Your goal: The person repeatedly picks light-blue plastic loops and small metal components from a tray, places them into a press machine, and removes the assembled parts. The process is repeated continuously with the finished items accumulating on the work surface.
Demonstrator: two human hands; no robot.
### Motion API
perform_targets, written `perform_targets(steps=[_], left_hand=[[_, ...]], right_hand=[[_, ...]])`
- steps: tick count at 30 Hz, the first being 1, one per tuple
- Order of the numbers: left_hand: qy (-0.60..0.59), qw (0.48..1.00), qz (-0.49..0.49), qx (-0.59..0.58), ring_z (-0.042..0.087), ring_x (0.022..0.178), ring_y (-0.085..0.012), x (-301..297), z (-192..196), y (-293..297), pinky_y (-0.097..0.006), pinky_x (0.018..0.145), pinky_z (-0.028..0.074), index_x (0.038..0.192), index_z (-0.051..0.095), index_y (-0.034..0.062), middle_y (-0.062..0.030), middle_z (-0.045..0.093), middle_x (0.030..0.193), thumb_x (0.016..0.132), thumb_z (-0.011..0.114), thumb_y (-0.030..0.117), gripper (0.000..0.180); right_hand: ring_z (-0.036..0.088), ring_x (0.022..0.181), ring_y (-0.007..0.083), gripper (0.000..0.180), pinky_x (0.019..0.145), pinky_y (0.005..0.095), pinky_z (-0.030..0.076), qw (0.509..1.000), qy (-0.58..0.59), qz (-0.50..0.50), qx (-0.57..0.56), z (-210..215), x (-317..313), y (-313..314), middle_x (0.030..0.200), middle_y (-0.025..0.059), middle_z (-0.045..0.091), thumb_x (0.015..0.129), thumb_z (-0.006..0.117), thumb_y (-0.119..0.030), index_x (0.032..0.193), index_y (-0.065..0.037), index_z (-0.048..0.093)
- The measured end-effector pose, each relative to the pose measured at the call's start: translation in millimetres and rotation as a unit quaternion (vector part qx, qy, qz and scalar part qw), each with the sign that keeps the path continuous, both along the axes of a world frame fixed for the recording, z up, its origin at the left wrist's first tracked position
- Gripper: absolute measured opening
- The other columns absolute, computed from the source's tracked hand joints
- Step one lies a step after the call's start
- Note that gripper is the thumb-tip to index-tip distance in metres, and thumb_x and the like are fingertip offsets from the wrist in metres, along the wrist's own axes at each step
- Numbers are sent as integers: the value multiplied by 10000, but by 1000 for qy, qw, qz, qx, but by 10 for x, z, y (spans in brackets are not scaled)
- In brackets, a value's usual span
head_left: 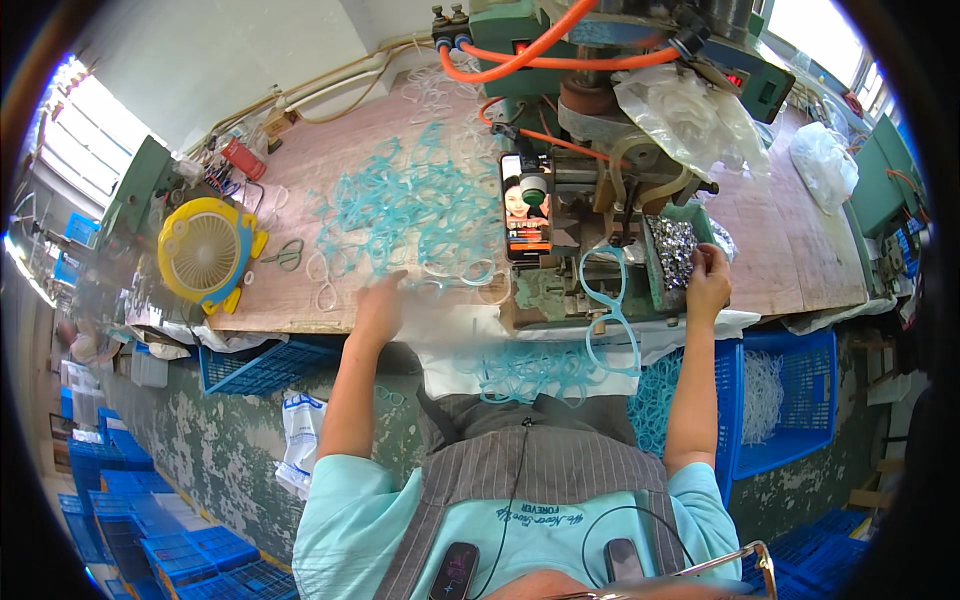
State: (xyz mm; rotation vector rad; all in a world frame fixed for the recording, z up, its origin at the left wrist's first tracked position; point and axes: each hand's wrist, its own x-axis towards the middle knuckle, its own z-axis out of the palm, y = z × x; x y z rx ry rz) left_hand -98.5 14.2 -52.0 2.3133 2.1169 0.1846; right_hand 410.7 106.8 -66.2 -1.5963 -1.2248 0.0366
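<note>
- Thing at the machine: one pale blue spectacle frame (608, 312) hangs at the front of the green bench machine (590, 95), below its head, its lower ring over the bench edge. Neither hand is on it.
- Right hand (708, 280): at the right rim of the green tray (690, 212) of small metal parts (673, 252). Its fingers are bent; I cannot tell whether they pinch a part.
- Left hand (378, 312): at the front edge of the bench (280, 312), just below the loose frames, blurred. I cannot tell whether its fingers are closed or holding anything.
- Stock on the bench: a broad, loose heap of blue frames (400, 205) lies left of the machine; I judge much work is left if these are untreated.
- Stock over the lap: a further pile of blue frames (530, 372) rests on a white sheet (450, 380); more blue frames (655, 405) lie beside the right forearm.
- Finding: work appears well under way, one piece in progress. Which pile is finished cannot be confirmed; fitted metal parts are too small to make out.
</note>
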Motion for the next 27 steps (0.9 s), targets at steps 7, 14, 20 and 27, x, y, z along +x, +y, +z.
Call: perform_targets(steps=[7,14,20,27], left_hand=[[-308,951,-24,8,557,1100,-210,-220,-16,184,-349,933,445,1024,664,95,-108,518,1339,752,756,111,288],[-567,807,48,158,578,852,-125,489,341,422,-279,761,483,1155,557,21,-93,628,1152,942,592,101,230],[-301,841,-268,362,627,925,-296,1652,850,286,-365,854,495,1072,647,20,-139,660,1066,827,646,12,245],[-323,795,-431,280,604,966,-265,2248,1039,242,-419,893,481,1079,644,92,-67,650,1090,720,747,143,377]], right_hand=[[608,729,241,119,671,354,486,999,-34,-6,-4,35,2,-43,795,77,660,814,723,-141,934,-143,724],[594,748,223,124,680,334,485,999,-14,33,-24,185,-173,-36,762,81,666,771,744,-103,892,-134,742],[628,771,194,169,712,294,490,983,97,155,-6,708,-670,-243,831,92,687,771,692,-17,916,-88,746],[573,721,147,133,682,281,476,965,141,212,61,1038,-1080,-522,748,39,632,723,726,0,845,-53,735]])
